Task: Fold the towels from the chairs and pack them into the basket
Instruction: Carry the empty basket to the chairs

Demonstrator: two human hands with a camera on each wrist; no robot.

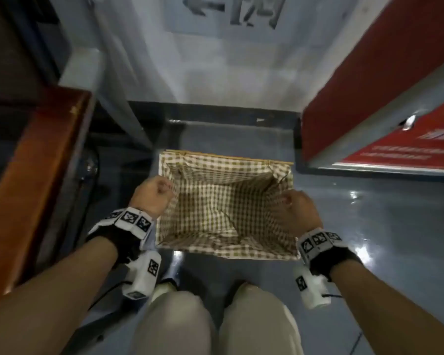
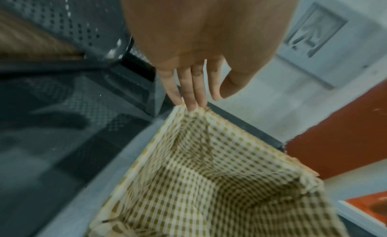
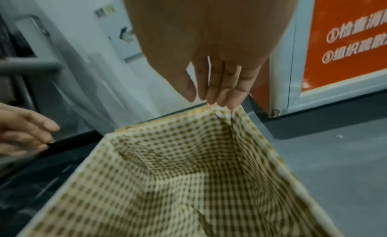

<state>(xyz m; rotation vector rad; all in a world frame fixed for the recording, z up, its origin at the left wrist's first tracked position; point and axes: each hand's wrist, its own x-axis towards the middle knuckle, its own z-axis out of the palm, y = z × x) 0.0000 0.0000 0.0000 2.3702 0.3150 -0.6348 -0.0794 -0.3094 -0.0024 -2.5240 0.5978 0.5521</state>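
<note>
A rectangular basket (image 1: 228, 253) with a beige-and-olive checked cloth lining stands on the grey floor in front of my knees. Only the rumpled lining shows inside it. My left hand (image 1: 162, 192) hangs over the basket's left side. In the left wrist view its straight fingertips (image 2: 193, 104) touch the lining at a rim corner (image 2: 240, 124), the thumb held apart. My right hand (image 1: 291, 202) is over the right side, its straight fingertips (image 3: 222, 103) resting on the puckered lining at the rim (image 3: 157, 123). No towel is in view.
A brown wooden piece of furniture (image 1: 36, 175) stands close on the left, with a dark perforated metal seat (image 2: 62, 25) by it. A red cabinet (image 1: 369, 85) and a red notice board (image 3: 345, 42) stand on the right. A white wall rises behind the basket.
</note>
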